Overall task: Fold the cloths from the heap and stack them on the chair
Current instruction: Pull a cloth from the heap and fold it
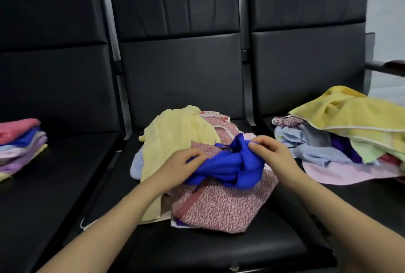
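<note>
A crumpled blue cloth is held over the middle chair's seat. My left hand grips its left end and my right hand pinches its upper right edge. Under it lie a pink patterned cloth and a pale yellow cloth. A heap of unfolded cloths, topped by a yellow towel, covers the right chair's seat. A stack of folded cloths in pink, blue and purple sits on the left chair.
Three black padded chairs stand side by side against a pale wall, their tall backrests behind the seats. An armrest juts out at the far right.
</note>
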`<state>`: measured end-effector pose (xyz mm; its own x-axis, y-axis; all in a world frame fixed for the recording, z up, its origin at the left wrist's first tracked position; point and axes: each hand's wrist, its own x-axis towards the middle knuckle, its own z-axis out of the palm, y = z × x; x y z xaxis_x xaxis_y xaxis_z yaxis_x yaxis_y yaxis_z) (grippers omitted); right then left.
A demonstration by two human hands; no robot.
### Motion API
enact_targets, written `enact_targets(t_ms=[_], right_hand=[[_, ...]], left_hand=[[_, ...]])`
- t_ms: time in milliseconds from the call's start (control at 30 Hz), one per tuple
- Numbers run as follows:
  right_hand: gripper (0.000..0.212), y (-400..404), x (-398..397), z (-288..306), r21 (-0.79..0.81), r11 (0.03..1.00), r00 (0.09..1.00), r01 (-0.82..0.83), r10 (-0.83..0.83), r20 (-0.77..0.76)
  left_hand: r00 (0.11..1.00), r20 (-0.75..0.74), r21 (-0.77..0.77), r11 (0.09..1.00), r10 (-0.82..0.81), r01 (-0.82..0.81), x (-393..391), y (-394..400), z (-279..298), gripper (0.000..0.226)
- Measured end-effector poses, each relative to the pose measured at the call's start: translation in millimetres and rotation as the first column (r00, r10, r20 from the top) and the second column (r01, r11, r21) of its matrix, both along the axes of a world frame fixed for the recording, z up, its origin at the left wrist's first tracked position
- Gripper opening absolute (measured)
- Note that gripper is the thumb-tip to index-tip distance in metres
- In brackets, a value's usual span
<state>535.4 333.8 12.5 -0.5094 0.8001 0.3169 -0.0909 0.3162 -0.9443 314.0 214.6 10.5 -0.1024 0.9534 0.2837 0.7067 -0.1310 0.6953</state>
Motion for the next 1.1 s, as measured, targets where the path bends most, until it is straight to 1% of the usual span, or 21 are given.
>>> enact_targets(t_ms=[67, 133, 200, 267, 333, 367, 433, 467, 500, 567, 667, 733, 767, 800, 867, 900, 933, 1000, 1033, 1067, 1100], right_hand=[[0.021, 1, 2, 9, -0.213, 0.977, 0.981, -0.035, -0.007, -0.194], [0.022, 2, 3, 15, -0.387, 0.914, 0.939, -0.126, -0.016, -0.342], [0.019, 3, 3, 17, -0.510, 0.842, 0.914, -0.177, -0.052, -0.402], [0.017, 5, 3, 16, -0.595, 0.791, 0.936, -0.140, -0.091, -0.341], [0.019, 8, 3, 9, -0.671, 0.740, 0.974, -0.057, -0.107, -0.201], [0.020, 8, 6, 6, -0.715, 0.698, 0.985, -0.024, -0.105, -0.136], [0.022, 9, 9, -1, -0.776, 0.631, 0.997, 0.025, -0.068, -0.023], [0.028, 9, 11, -4, -0.784, 0.619, 0.999, 0.045, -0.050, 0.018], [0.035, 11, 12, -6, -0.783, 0.620, 0.998, 0.060, -0.037, 0.047], [0.042, 14, 11, -10, -0.748, 0.659, 0.995, 0.080, -0.012, 0.095], [0.032, 14, 5, -16, -0.658, 0.737, 0.979, 0.155, -0.025, 0.203], [0.017, 13, -1, -20, -0.619, 0.759, 0.971, 0.201, -0.073, 0.227], [0.010, 11, -4, -20, -0.621, 0.760, 0.976, 0.192, -0.085, 0.198], [0.004, 10, -6, -19, -0.638, 0.755, 0.987, 0.154, -0.092, 0.129], [0.012, 10, -6, -13, -0.672, 0.740, 0.991, 0.035, -0.114, -0.074], [0.018, 12, -4, -10, -0.685, 0.728, 0.978, -0.024, -0.126, -0.168], [0.022, 14, -1, -7, -0.702, 0.708, 0.958, -0.078, -0.143, -0.250], [0.024, 17, 8, -2, -0.737, 0.646, 0.911, -0.199, -0.156, -0.382], [0.024, 17, 12, 0, -0.742, 0.629, 0.902, -0.233, -0.144, -0.406], [0.025, 17, 15, 0, -0.744, 0.624, 0.910, -0.238, -0.125, -0.395], [0.025, 17, 16, -2, -0.754, 0.620, 0.927, -0.217, -0.111, -0.358]], left_hand=[[0.981, 0.164, 0.087, 0.989, 0.106, -0.121, -2, -7, 15, 0.028], [0.935, 0.286, 0.150, 0.954, 0.210, -0.261, -6, -16, 31, 0.029], [0.874, 0.393, 0.163, 0.914, 0.285, -0.371, -13, -22, 42, 0.032], [0.813, 0.449, 0.105, 0.881, 0.372, -0.461, -22, -25, 46, 0.036], [0.804, 0.374, -0.051, 0.875, 0.463, -0.481, -31, -25, 41, 0.036], [0.820, 0.278, -0.171, 0.866, 0.500, -0.470, -32, -24, 37, 0.037], [0.855, 0.066, -0.394, 0.800, 0.515, -0.452, -28, -22, 27, 0.046], [0.868, 0.000, -0.451, 0.775, 0.496, -0.443, -23, -21, 23, 0.052], [0.879, -0.040, -0.458, 0.773, 0.476, -0.439, -17, -19, 20, 0.056], [0.894, -0.083, -0.367, 0.820, 0.440, -0.438, -7, -14, 15, 0.057], [0.905, -0.088, -0.200, 0.883, 0.415, -0.425, 5, -7, 11, 0.044], [0.913, -0.046, -0.230, 0.885, 0.405, -0.405, 13, -2, 12, 0.035], [0.921, -0.036, -0.280, 0.881, 0.387, -0.381, 16, -1, 11, 0.036], [0.929, -0.014, -0.327, 0.877, 0.369, -0.353, 19, 0, 10, 0.035], [0.933, 0.073, -0.345, 0.887, 0.352, -0.308, 24, 0, 12, 0.024], [0.926, 0.111, -0.301, 0.900, 0.361, -0.315, 25, -3, 16, 0.018], [0.919, 0.121, -0.209, 0.914, 0.376, -0.346, 25, -5, 20, 0.015], [0.914, 0.084, 0.058, 0.914, 0.396, -0.402, 20, -11, 30, 0.015], [0.925, 0.072, 0.181, 0.907, 0.372, -0.379, 19, -15, 35, 0.019], [0.944, 0.044, 0.264, 0.907, 0.328, -0.328, 17, -17, 39, 0.020], [0.962, 0.006, 0.305, 0.915, 0.275, -0.263, 16, -19, 39, 0.018]])
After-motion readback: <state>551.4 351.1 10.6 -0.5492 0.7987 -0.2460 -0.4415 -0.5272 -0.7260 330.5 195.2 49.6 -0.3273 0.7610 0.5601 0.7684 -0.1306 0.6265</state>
